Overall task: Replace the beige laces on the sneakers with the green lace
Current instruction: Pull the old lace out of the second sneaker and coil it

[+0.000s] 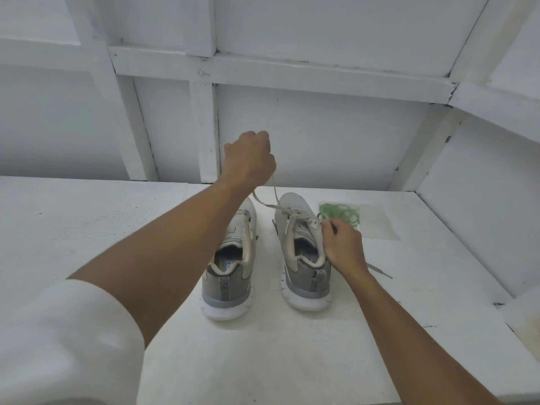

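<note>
Above the right sneaker [304,258], the left hand [248,159] grips the beige lace [275,190], the right hand [344,247] pinching its eyelet edge; yanking could tip it.

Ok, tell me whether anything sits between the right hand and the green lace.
Nothing stands between the right hand and the green lace, coiled just beyond it. The lace seems to lie in a clear bag, which may need opening.
</note>
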`<state>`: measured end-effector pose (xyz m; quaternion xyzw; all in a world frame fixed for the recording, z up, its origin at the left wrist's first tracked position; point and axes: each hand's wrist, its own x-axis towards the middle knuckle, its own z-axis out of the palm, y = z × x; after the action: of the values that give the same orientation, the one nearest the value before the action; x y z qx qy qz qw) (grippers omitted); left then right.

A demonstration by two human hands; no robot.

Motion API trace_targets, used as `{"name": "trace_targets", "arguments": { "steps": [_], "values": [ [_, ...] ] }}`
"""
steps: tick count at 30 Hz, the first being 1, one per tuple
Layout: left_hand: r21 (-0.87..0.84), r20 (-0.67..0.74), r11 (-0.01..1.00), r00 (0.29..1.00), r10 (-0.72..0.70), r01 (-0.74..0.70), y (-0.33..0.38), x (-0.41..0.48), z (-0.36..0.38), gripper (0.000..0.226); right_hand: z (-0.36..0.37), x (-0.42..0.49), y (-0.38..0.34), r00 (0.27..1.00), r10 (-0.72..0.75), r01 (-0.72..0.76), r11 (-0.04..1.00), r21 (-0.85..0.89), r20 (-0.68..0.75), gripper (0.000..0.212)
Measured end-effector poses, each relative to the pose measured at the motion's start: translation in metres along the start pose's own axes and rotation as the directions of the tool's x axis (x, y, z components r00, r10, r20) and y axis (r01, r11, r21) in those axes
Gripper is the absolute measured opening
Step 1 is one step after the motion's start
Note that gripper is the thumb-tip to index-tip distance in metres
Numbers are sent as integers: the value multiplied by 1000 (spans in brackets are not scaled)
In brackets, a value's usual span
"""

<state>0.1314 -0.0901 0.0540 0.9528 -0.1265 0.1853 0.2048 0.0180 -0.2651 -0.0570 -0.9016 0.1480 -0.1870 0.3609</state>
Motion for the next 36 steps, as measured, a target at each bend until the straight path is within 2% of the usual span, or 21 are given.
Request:
{"name": "trace_targets", "arguments": {
  "steps": [3,6,9,11,12,13,16,19,24,28,32,36],
  "values": [
    [-12,40,1000,999,11,-10,4,-9,0,21,0,0,0,1000,3,-3,1000,5,2,33],
    [89,162,996,987,18,-33,13,-26,7,18,0,0,0,1000,4,-4,1000,11,6,33],
    [167,426,980,904,29,-109,22,-46,19,3,-1,-1,0,1000,2,-2,1000,11,7,33],
    [173,533,976,846,23,-135,26,-56,25,20,-1,0,0,1000,-1,1,1000,5,11,33],
    [160,540,980,841,14,-119,28,-58,27,18,0,0,0,1000,-1,1,1000,-1,15,33],
    [127,516,987,856,16,-95,30,-61,26,8,-1,0,-1,1000,-2,2,1000,-5,22,33],
    [-11,431,999,902,-27,35,36,-67,32,25,-4,2,-2,998,-17,16,1000,12,54,31],
    [-147,389,980,919,-68,135,38,-80,49,31,-9,7,-8,995,-28,26,999,20,95,26],
    [-317,256,915,951,-170,249,35,-103,80,36,-18,26,-24,976,-172,179,983,-42,135,10],
    [-475,218,801,930,-294,365,35,-107,93,39,-19,42,-34,922,-258,305,943,-132,290,12],
    [-567,216,690,889,-403,450,37,-106,94,36,-8,51,-44,877,-293,397,888,-233,380,13],
    [-604,235,628,862,-450,492,36,-108,99,32,7,53,-49,859,-292,453,816,-359,420,14]
  ]
}}
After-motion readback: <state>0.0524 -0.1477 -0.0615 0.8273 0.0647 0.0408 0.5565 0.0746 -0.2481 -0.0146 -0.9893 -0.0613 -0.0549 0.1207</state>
